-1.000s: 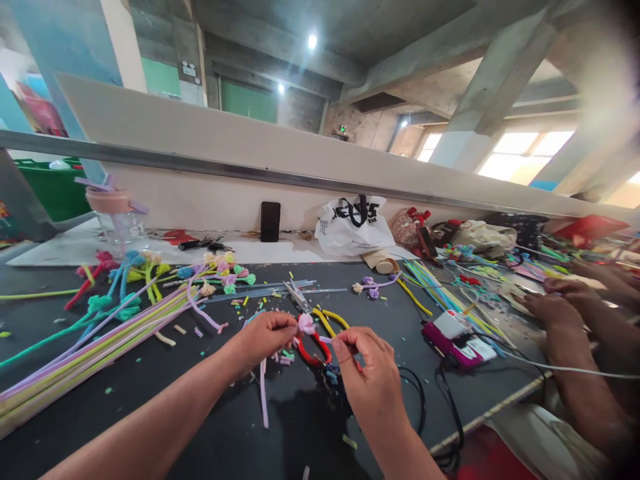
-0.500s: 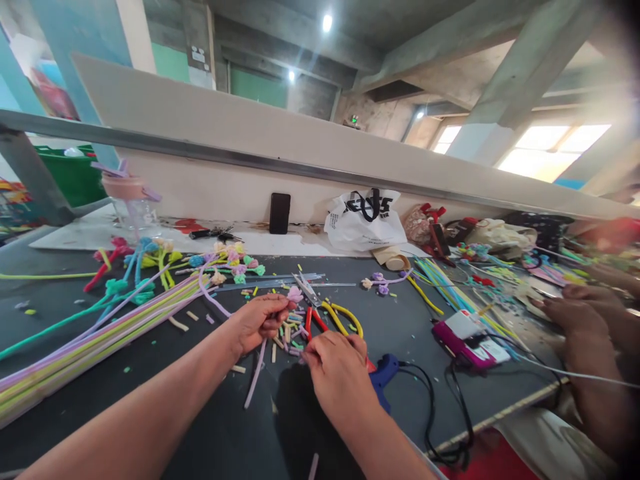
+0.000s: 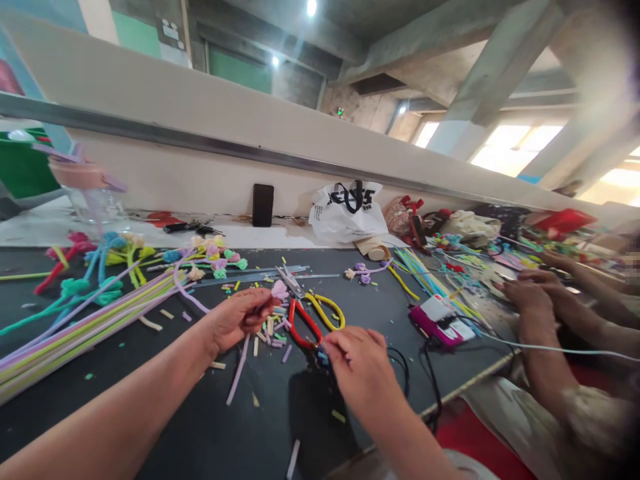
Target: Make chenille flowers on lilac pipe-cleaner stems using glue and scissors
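My left hand is closed in a pinch on a pale pink chenille-stem flower. Its lilac stem hangs below the fingers. My right hand has its fingers curled round a blue glue gun, mostly hidden behind the hand. Just beyond the fingertips lie scissors with one red and one yellow handle loop, blades apart and pointing away. Short cut chenille pieces are scattered between the two hands.
Long chenille stems and finished flowers lie at left. A phone and a white bag stand at the back board. Right of my hand is a purple-and-white box with cables. A co-worker's hands are further right.
The view has swung right. My right hand has taken hold of the glue gun, which lay beside it, and shifted it left. My left hand still pinches the flower.
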The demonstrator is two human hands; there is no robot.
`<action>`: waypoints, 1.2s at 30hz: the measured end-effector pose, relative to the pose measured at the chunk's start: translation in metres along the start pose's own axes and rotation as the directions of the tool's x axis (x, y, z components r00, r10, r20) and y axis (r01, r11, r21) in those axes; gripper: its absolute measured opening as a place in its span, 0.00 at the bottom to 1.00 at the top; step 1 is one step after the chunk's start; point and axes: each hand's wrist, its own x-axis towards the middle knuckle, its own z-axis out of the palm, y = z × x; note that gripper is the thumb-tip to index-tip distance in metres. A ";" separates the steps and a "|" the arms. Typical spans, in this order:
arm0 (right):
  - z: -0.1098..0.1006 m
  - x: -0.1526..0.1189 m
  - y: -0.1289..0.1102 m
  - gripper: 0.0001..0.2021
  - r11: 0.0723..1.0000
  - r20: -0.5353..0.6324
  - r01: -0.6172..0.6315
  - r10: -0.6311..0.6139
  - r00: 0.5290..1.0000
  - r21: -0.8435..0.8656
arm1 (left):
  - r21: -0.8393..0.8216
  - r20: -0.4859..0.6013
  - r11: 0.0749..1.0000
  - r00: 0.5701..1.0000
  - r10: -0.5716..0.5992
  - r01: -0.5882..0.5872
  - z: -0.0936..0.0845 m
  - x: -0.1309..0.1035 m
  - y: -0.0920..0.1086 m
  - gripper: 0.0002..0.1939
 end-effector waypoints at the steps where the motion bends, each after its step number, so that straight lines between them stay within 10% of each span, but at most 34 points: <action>1: -0.006 -0.002 0.014 0.08 0.999 -0.012 -0.031 0.031 0.999 -0.021 | -0.004 0.004 1.000 1.000 -0.010 0.010 -0.001 0.000 0.001 0.09; 6: -0.020 -0.017 0.080 0.10 0.994 0.090 -0.062 0.070 0.993 -0.092 | 0.073 0.006 0.997 0.999 -0.031 0.031 -0.001 0.001 0.010 0.08; 11: -0.016 -0.037 0.085 0.22 0.995 0.192 0.101 -0.096 0.977 -0.018 | 0.507 -0.194 0.858 0.981 0.012 0.089 0.002 0.005 0.006 0.10; 14: -0.017 -0.042 0.071 0.26 0.994 0.221 0.104 -0.093 0.971 -0.039 | 0.924 -0.198 0.372 0.942 0.271 0.087 0.005 0.005 0.000 0.14; 17: -0.020 -0.044 0.062 0.28 0.994 0.265 0.094 -0.074 0.961 -0.062 | 0.982 -0.065 -0.139 0.923 0.380 0.126 0.011 0.001 -0.001 0.14; 21: -0.024 -0.044 0.059 0.31 0.993 0.310 0.115 -0.099 0.946 -0.036 | 0.903 -0.024 -0.390 0.927 0.375 0.181 0.024 -0.009 0.006 0.16; 36: -0.012 -0.014 0.089 0.22 0.959 0.361 0.279 -0.276 0.891 0.044 | 0.984 0.005 -0.180 0.999 0.045 0.003 0.064 -0.019 -0.019 0.07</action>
